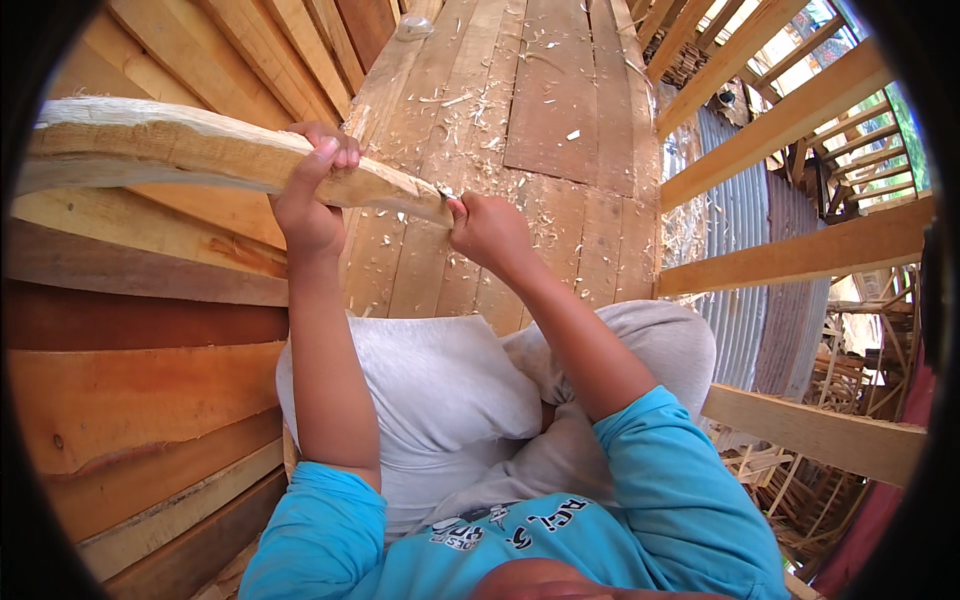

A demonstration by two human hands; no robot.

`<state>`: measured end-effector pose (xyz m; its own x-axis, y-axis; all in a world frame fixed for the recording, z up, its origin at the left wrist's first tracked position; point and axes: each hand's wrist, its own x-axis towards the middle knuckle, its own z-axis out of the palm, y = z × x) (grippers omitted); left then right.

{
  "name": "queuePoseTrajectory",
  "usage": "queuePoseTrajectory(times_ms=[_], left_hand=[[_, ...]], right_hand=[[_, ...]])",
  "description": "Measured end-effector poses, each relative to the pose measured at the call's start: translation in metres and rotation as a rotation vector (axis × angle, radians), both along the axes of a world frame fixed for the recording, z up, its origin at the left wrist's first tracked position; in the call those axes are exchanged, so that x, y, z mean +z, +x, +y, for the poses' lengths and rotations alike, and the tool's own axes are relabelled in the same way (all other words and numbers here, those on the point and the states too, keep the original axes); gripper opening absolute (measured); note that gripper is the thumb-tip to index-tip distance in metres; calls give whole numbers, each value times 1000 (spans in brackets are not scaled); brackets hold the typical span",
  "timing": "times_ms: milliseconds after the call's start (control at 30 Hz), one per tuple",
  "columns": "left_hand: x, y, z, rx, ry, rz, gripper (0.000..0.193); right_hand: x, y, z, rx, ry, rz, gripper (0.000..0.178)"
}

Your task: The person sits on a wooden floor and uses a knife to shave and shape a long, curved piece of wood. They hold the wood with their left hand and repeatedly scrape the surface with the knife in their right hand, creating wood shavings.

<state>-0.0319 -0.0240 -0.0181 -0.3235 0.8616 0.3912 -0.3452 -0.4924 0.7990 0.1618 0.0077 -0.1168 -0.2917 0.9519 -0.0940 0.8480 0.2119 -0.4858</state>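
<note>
1. Here, the fingers (325,150) of our left hand (310,195) are closed over the top edge of a rough wooden plank (200,155), held up above the plank floor (560,90).
2. Our right hand (490,230) is fisted around a small blade (445,195) at the plank's tapered tip.
3. We judge that a slip could drive the blade toward our left hand or our lap, since nothing braces the tip.
4. The plank's long axis runs left to right, its narrow end pointing right.

Bright daylight comes from the upper right, past the beams (800,110), washing out that corner. Focus is sharp; straight edges bend toward the black rim.
</note>
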Motion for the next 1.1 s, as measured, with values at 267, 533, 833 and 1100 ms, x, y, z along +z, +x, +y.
queuePoseTrajectory(times_ms=[267, 533, 833, 1100], left_hand=[[-3, -3, -8, -89, 51, 30, 10], [-1, 4, -3, -95, 52, 12, 11], [2, -1, -4, -8, 43, 89, 17], [-1, -16, -10, -77, 52, 146, 34]], right_hand=[[17, 19, 18, -27, -262, -100, 38], [-38, 28, 32, -247, -545, 429, 41], [-36, 14, 27, -267, -567, 406, 37], [-75, 48, 42, -222, -160, -310, 18]])
